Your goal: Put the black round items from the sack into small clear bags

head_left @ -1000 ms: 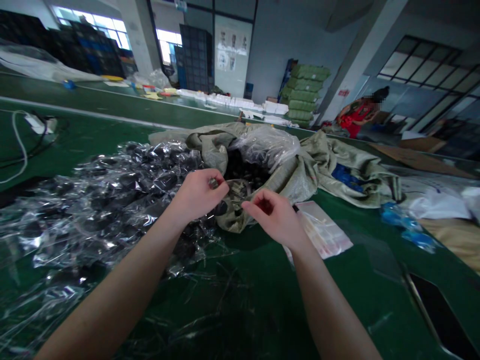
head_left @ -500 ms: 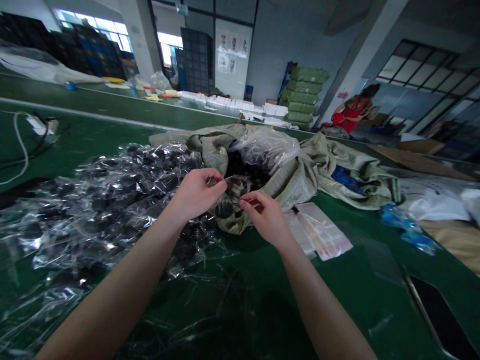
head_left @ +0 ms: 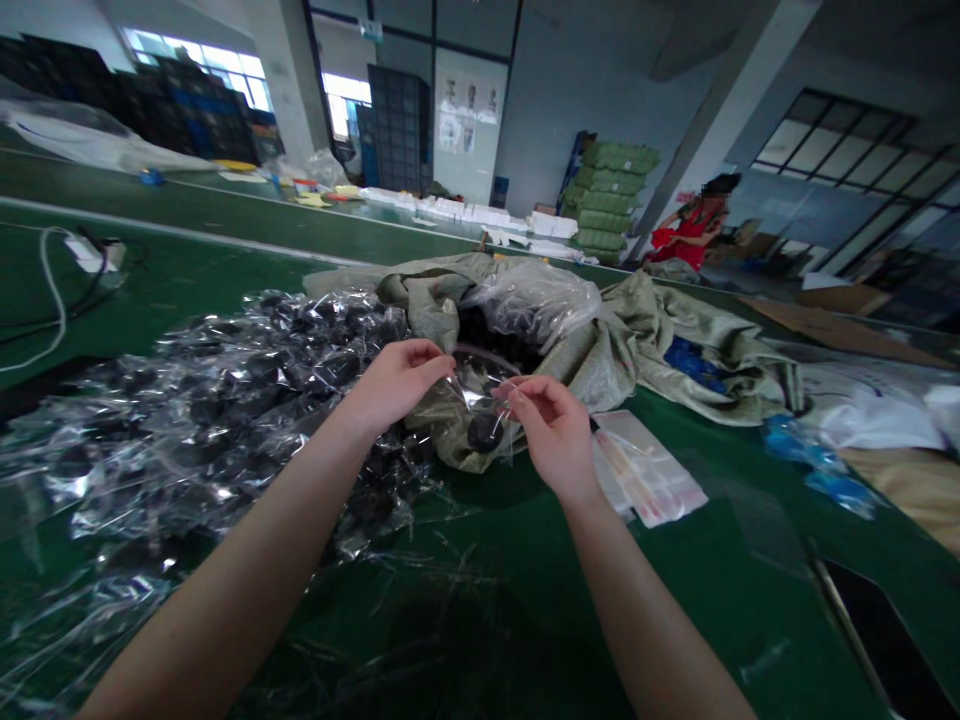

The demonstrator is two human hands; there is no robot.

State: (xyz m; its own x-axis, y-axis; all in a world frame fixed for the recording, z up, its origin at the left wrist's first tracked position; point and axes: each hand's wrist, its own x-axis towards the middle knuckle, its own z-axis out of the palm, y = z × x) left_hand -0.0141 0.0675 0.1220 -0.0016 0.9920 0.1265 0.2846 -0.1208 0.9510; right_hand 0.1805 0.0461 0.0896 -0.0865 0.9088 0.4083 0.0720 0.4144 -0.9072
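Between my hands hangs a clear plastic bag (head_left: 466, 388) with a round black piece (head_left: 486, 432) in its lower part. My left hand (head_left: 405, 380) pinches the bag's upper left side. My right hand (head_left: 551, 425) pinches it at the right with thumb and fingers. Behind them an olive woven sack (head_left: 585, 365) lies open, dark pieces showing in its mouth and clear plastic film (head_left: 536, 295) over its top. To the left of my hands spreads a heap of black pieces in clear bags (head_left: 255, 370). Flat clear bags (head_left: 652, 470) lie in a stack right of my right hand.
A phone (head_left: 877, 630) lies at the near right of the green table (head_left: 525, 580). Crumpled blue plastic (head_left: 817, 460) sits farther right. A white cable (head_left: 52, 290) runs at the left. A person in red (head_left: 686, 240) is beyond the table, near stacked green bales (head_left: 611, 195).
The bag with the black piece has swung to the right and is stretched between my hands. My right hand has moved slightly right; my left hand has barely moved.
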